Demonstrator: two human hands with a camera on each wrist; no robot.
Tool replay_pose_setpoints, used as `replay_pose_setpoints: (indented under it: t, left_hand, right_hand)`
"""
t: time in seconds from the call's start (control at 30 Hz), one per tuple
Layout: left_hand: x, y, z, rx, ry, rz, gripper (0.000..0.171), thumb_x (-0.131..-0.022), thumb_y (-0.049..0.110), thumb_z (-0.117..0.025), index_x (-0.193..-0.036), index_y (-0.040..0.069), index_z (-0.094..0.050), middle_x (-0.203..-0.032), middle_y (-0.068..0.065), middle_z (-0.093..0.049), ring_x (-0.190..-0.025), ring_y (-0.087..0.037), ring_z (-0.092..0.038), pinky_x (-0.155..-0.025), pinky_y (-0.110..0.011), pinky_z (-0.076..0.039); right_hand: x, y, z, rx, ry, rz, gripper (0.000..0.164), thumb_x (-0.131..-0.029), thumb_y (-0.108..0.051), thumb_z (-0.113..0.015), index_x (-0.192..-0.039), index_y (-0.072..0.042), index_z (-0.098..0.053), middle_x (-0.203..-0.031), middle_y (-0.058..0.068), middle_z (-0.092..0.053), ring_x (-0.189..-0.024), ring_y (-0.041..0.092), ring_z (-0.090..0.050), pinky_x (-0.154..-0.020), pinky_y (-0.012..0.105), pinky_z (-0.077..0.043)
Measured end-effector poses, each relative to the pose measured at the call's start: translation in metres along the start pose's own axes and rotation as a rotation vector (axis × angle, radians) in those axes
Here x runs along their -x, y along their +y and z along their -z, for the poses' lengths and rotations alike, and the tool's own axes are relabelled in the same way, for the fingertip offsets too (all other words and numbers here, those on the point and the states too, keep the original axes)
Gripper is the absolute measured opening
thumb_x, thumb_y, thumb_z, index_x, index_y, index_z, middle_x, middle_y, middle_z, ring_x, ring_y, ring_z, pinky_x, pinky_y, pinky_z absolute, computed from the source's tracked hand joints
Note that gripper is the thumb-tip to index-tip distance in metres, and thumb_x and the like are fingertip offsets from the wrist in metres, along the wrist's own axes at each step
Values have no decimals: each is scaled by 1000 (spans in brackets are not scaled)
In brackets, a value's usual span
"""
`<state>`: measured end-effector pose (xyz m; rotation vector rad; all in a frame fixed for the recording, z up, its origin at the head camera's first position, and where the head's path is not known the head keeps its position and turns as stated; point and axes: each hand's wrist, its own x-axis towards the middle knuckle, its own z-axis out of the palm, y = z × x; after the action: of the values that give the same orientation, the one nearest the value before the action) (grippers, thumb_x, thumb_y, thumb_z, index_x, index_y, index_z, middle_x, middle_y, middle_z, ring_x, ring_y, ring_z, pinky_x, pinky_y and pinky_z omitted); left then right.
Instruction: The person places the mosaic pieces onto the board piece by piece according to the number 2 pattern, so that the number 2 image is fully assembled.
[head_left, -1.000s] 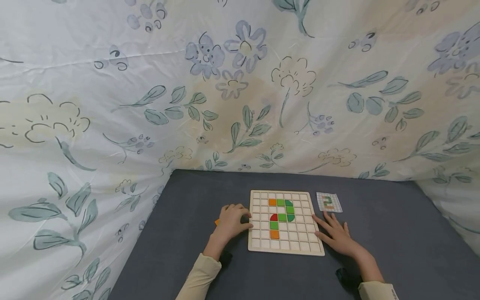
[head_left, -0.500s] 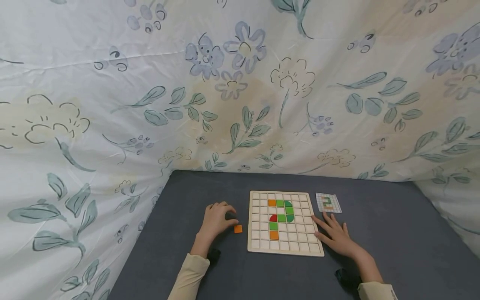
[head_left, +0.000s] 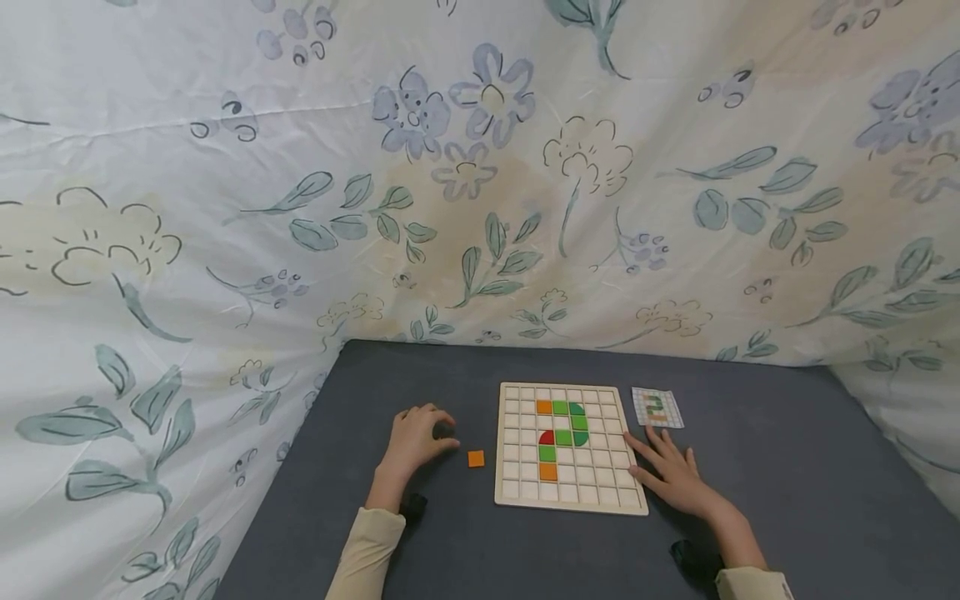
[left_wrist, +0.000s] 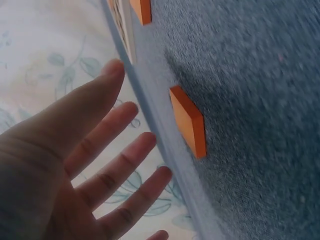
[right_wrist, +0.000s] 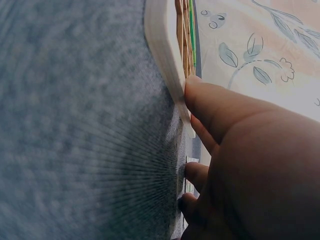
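Observation:
A wooden grid board lies on the dark table, with several orange, green and red tiles set in a hooked shape. My left hand hovers left of the board, fingers loosely spread and holding nothing. Between this hand and the board lies an orange square tile. A second orange tile rests on the table in the left wrist view; from the head it is hidden behind the left hand. My right hand lies flat at the board's right edge, thumb and fingertips touching the rim.
A small printed card with a coloured grid pattern lies right of the board, just beyond the right fingertips. A flowered cloth hangs behind the dark table and along its sides.
My left hand has drawn back leftward from the board's left edge, and an orange tile now shows on the table between them. My right hand stays at the board's right edge.

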<state>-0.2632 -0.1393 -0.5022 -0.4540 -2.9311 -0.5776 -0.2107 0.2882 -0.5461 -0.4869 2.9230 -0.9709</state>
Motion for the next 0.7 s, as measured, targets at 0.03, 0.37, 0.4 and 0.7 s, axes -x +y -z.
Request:
replay_pose_setpoints:
  t: [0.03,0.37,0.4,0.7]
  left_hand:
    - [1,-1,0,3,-7,5,30,-71,36,-79,-96,21,-72,-97,0,-62,-95,-26,-56,-95,-58,-36]
    - [3,-14,3,-11,-52,33,34,-69,38,-80,-96,21,-71,-101,-1,-63,-98,-27,-56,-98,-60,-33]
    - [3,-15,3,-7,-56,39,34,-68,38,-80,-96,20,-71,-101,-2,-63,-99,-28,-56,-99,-60,-32]
    - [8,-19,6,-3,-75,71,34,-66,35,-82,-94,19,-71,-104,-3,-62,-102,-30,-54,-101,-62,-29]
  right_hand:
    - [0,0,0,-2,-2,-1,57,-92,-32,-55,-142,-10,-38,-147,33,-17,-130,60,-6,-91,80,3]
    - [-1,1,1,-6,-8,-8,57,-93,-33,-55,-142,-11,-38,-148,32,-16,-131,59,-5,-92,79,4]
    - [-1,1,1,-5,-10,-8,57,-93,-33,-54,-142,-11,-38,-148,32,-15,-131,59,-5,-92,79,4]
    - [-2,2,1,-2,-16,-13,57,-93,-34,-54,-143,-11,-37,-148,31,-15,-132,58,-5,-93,79,5]
